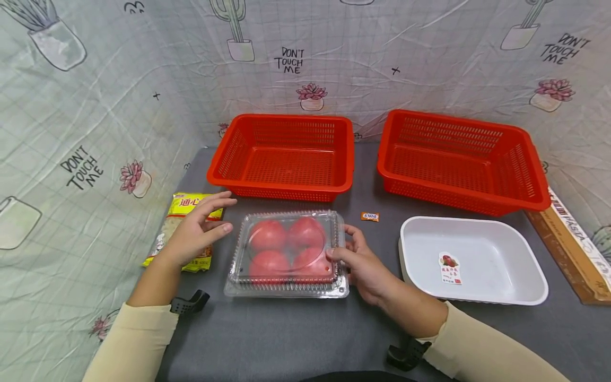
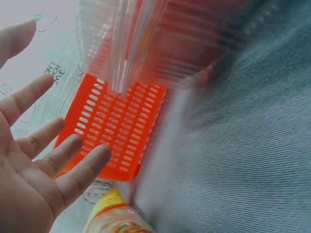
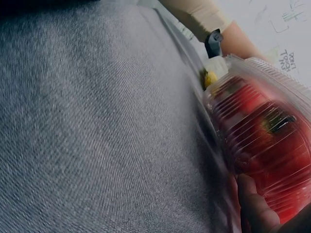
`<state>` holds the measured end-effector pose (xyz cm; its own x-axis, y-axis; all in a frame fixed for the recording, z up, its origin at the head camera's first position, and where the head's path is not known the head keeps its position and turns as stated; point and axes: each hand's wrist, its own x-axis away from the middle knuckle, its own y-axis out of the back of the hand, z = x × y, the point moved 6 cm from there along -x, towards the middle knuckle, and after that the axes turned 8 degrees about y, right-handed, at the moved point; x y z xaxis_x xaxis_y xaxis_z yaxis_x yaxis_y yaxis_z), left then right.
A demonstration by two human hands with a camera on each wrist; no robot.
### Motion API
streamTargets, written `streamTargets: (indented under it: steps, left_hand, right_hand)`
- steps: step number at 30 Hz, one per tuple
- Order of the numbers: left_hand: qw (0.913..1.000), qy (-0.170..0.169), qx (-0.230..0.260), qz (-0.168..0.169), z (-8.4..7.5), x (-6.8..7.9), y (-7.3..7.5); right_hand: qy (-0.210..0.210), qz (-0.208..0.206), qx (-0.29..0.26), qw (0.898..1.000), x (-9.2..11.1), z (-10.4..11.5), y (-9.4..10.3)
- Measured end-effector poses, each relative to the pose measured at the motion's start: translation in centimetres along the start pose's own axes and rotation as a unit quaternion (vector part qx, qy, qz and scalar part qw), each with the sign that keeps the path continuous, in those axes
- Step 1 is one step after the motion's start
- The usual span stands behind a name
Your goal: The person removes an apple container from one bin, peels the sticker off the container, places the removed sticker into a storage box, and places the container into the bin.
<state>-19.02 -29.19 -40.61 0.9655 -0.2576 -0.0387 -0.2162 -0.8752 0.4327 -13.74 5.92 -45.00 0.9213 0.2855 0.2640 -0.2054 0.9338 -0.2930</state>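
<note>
A clear plastic clamshell box (image 1: 286, 289) with several red tomatoes (image 1: 268, 235) inside sits in the middle of the table, its lid down. My right hand (image 1: 365, 268) grips the box's right edge, thumb on the lid. In the right wrist view, fingers (image 3: 248, 187) press against the ribbed side of the box; whether it is lifted I cannot tell. My left hand (image 1: 191, 239) hovers left of the box, apart from it, above a yellow food bag (image 1: 164, 239). Its fingers are spread and hold nothing in the left wrist view, where the box is blurred.
Two red plastic baskets (image 1: 296, 164) (image 1: 444, 164) stand along the back. A white tray (image 1: 496, 260) with a sticker lies at the right, beside a long brown carton (image 1: 568, 254). A small orange-and-white wrapped packet (image 1: 369, 217) lies behind the box. Printed cloth walls enclose the table.
</note>
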Motion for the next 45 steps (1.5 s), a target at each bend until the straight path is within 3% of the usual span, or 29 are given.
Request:
streamTargets:
  steps: [5, 11, 19, 29, 39, 45]
  left_hand:
    - [0.9997, -0.006, 0.009, -0.023, -0.2, -0.5, 0.6]
    - [0.9971, -0.012, 0.007, -0.075, -0.1, -0.8, 1.4]
    - [0.9908, 0.007, -0.011, -0.135, 0.1, -1.7, 2.3]
    - [0.9855, -0.002, -0.011, -0.169, 0.6, -2.5, 3.2]
    - [0.9772, 0.053, -0.034, -0.203, 0.7, -3.7, 3.5]
    - [0.9729, 0.066, -0.046, -0.217, 0.6, -4.4, 3.8]
  right_hand:
    - [0.002, 0.004, -0.001, 1.000, 0.4, 0.4, 0.0]
    - [0.009, 0.015, 0.004, 1.000, 0.9, 1.3, 0.1]
    - [0.025, 0.019, -0.001, 1.000, 1.5, 2.6, 0.2]
    - [0.033, 0.025, 0.002, 0.999, 1.9, 4.5, 0.1]
    - [0.039, 0.031, 0.000, 0.999, 2.0, 5.3, -0.1]
    - [0.040, 0.037, -0.003, 0.999, 2.4, 6.0, -0.2]
